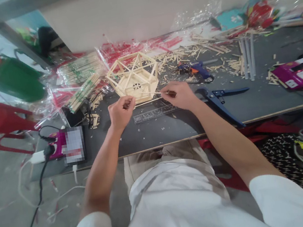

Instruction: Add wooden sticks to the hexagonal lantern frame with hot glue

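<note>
A: Hands first?
B: Your right hand [180, 94] pinches a thin stick [156, 92]. Your left hand [122, 114] has thumb and fingers closed together, seemingly on the other end; contact's too small to be sure.

A: Why two-handed?
B: Probably keeps something that thin level and steady. It's at the near side of the frame [133, 79].

A: Frame where?
B: On the table [177, 126], just beyond your hands, roughly centred between them, base down. Likely put there so you reach its near edge without stretching.

A: Around it?
B: Ruler [152, 115] flat on your side. Cutter [222, 108] right of it, one handle pointing back at you, presumably for a quick right-hand grab. Glue gun [202, 71] lies behind the cutter, glue sticks [244, 60] further right.

A: Outer stuff?
B: Offcuts [179, 54] strewn behind, perhaps pushed back for working room. Bundled sticks [80, 69] back left, likely stock. Phone [73, 145] at the left front, cable attached.
</note>
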Motion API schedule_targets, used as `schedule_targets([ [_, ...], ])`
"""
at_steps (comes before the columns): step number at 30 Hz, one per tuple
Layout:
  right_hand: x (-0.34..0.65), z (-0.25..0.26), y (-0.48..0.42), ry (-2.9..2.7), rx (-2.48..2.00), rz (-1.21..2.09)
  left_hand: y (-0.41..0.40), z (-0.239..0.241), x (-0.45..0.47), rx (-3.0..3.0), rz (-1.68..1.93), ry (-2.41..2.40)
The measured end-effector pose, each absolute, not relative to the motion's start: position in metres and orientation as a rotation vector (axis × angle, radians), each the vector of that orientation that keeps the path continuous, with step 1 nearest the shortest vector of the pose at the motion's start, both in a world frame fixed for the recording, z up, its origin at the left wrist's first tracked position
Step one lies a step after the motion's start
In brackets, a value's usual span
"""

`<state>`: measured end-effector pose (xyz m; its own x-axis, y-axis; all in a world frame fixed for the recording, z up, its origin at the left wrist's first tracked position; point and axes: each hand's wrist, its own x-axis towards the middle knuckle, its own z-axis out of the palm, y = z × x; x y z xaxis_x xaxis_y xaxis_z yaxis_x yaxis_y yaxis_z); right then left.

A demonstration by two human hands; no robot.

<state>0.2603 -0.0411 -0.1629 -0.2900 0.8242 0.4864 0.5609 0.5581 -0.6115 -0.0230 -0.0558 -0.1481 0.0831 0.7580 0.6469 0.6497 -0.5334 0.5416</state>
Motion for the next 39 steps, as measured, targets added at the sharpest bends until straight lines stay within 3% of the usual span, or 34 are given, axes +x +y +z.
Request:
schedule_targets([
  [4, 0.2605, -0.1630, -0.0403, -1.980, -1.120, 0.404, -0.0533, -0.1474, -0.0240, 2.230, 1.473, 1.444],
  [12, 0.2582, -0.1614, -0.0410, -2.027, -1.140, 0.399, -0.0517, -0.1505, -0.0260, 2.307, 1.141, 1.408],
  [32, 0.2605, -0.1627, -0.0388, -2.063, -1.195, 0.401, -0.0487, -0.1556, -0.0287, 2.262, 1.098, 1.340],
  [39, 0.2609, -0.1621, -0.0386, -2.075, -1.187, 0.425, -0.0506, -0.1506, -0.0278, 2.288, 0.905, 1.347],
])
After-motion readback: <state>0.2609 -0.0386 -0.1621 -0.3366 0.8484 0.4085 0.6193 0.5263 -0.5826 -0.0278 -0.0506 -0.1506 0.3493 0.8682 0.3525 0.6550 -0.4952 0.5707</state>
